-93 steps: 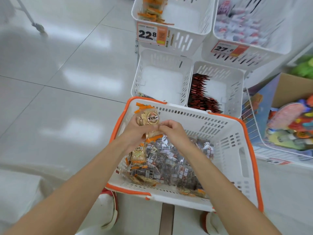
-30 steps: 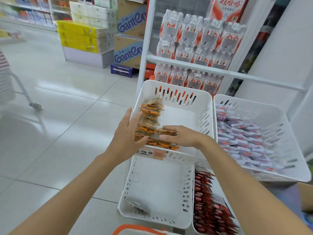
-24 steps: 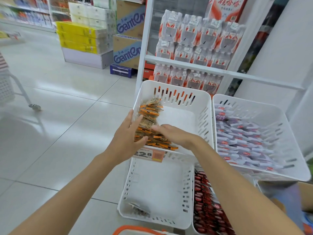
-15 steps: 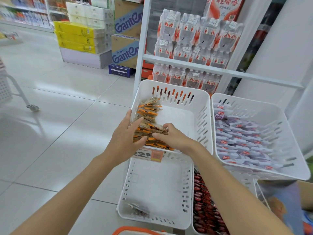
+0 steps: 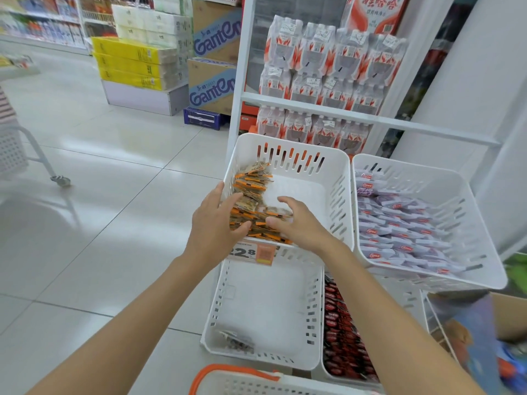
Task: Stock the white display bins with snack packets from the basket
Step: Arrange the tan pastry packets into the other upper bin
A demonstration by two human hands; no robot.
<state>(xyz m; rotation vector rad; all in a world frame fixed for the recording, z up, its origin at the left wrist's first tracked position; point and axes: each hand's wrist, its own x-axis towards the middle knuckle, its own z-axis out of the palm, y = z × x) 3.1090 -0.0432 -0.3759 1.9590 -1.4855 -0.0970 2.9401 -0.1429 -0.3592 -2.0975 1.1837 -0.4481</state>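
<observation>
A row of orange-edged snack packets (image 5: 252, 192) stands along the left wall of the upper left white display bin (image 5: 336, 181). My left hand (image 5: 212, 226) reaches over the bin's front left corner, thumb and fingers curled round the near end of the row. My right hand (image 5: 299, 220) rests inside the bin on the packets from the right, fingers loosely bent against them. Only the orange rim of the basket (image 5: 228, 372) shows at the bottom edge.
A second upper bin (image 5: 484, 223) on the right holds lilac packets. Below, a nearly bare white bin (image 5: 312, 317) and a bin of dark red packets (image 5: 339, 332). A white rack with bottled water packs (image 5: 322, 67) stands behind. A cardboard box (image 5: 510, 315) sits right; tiled floor lies left.
I turned up from the basket to the upper bin. Over the last second both hands closed in on the packet row, the right hand sliding further into the bin against the packets.
</observation>
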